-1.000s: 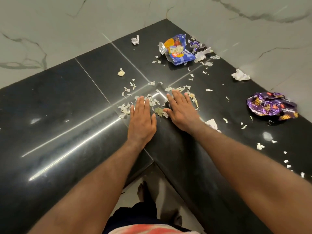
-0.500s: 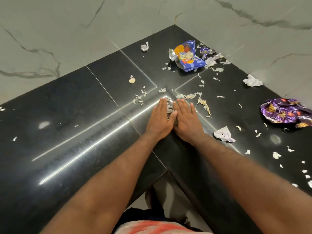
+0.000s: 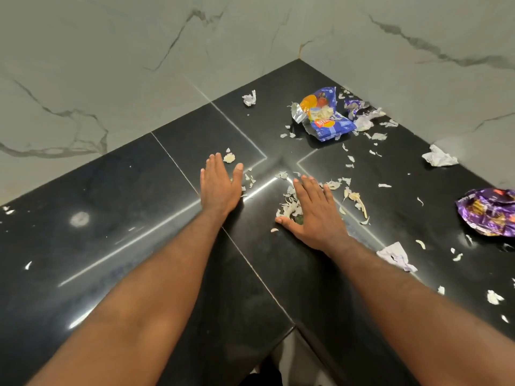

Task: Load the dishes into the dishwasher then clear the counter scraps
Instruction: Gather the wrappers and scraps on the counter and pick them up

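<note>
Scraps (image 3: 289,208) of pale peel lie strewn over the black counter (image 3: 139,204). They are thickest in a small heap nearer the person than the blue packet (image 3: 328,118), which sits crumpled close to the wall (image 3: 111,65) corner.

The right hand (image 3: 315,215) lies flat, palm down, straight toward the person from the packet. Its fingers are straight and close together and its thumb is spread wide. The heap lies against its thumb side, touching the forefinger, and the hand grips nothing.

The left hand (image 3: 220,185) lies flat too, left of the packet and nearer the person, fingers straight, thumb out, holding nothing. One pale bit (image 3: 229,157) lies just beyond its fingertips, and a few scraps lie just beside its thumb. The two hands are apart, with a counter seam between them.

A white wad (image 3: 249,98) lies left of the packet, near the wall. Just right of the packet are purple shreds (image 3: 355,107). Farther right a second wad (image 3: 439,157) rests by the wall, and beyond it, nearer the person, a purple wrapper (image 3: 487,211) lies crumpled. A torn paper (image 3: 395,256) lies beside the right forearm, well apart from the packet.
</note>
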